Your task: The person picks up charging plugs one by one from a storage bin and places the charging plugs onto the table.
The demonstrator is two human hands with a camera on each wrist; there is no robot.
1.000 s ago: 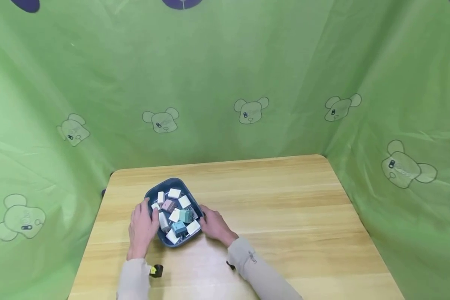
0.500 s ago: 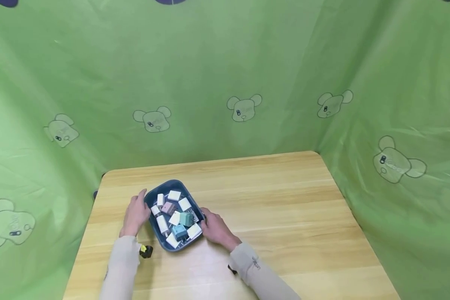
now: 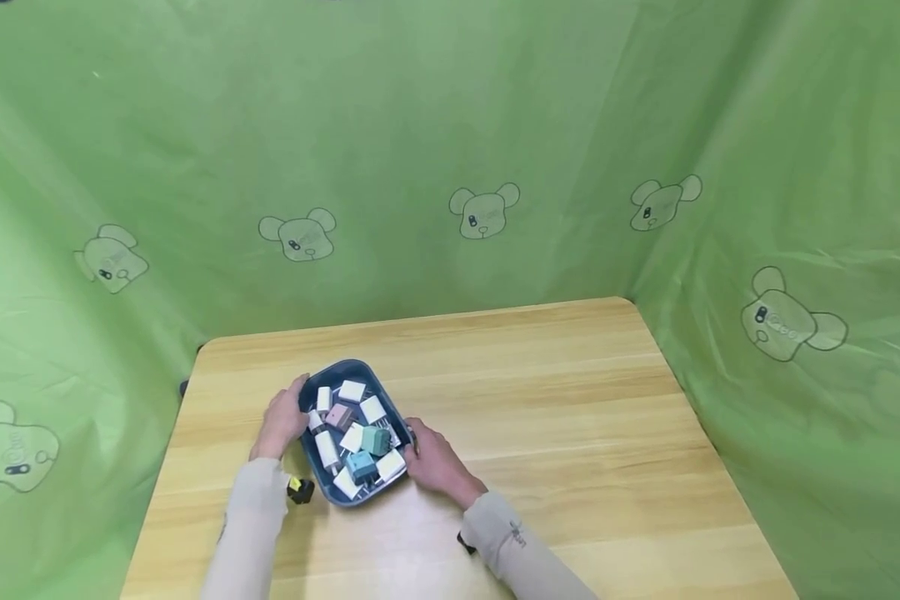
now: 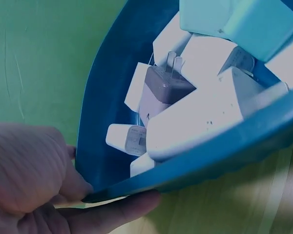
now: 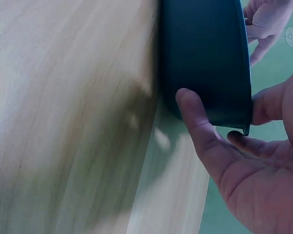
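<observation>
A dark blue tray (image 3: 317,461) with rounded corners sits on the left part of the table, turned at an angle. Inside it lie several white plug chargers (image 3: 352,392), a mauve charger (image 3: 339,417), a blue charger (image 3: 361,467) and a teal charger (image 3: 377,440). My left hand (image 3: 281,421) grips the tray's left rim; the left wrist view shows fingers (image 4: 112,212) along the outside below the edge. At the right side my right hand (image 3: 438,462) holds the tray, one digit against the outer wall and another at the rim (image 5: 249,97).
The light wooden table (image 3: 555,433) extends far to the right of the tray. A green curtain (image 3: 390,150) printed with bear heads hangs behind and at both sides. Black camera mounts (image 3: 300,490) sit at the wrists.
My left hand has drawn its thumb back from over the chargers, shifted outward, and now holds the left rim. My right hand stays on the tray. The head view has shifted slightly.
</observation>
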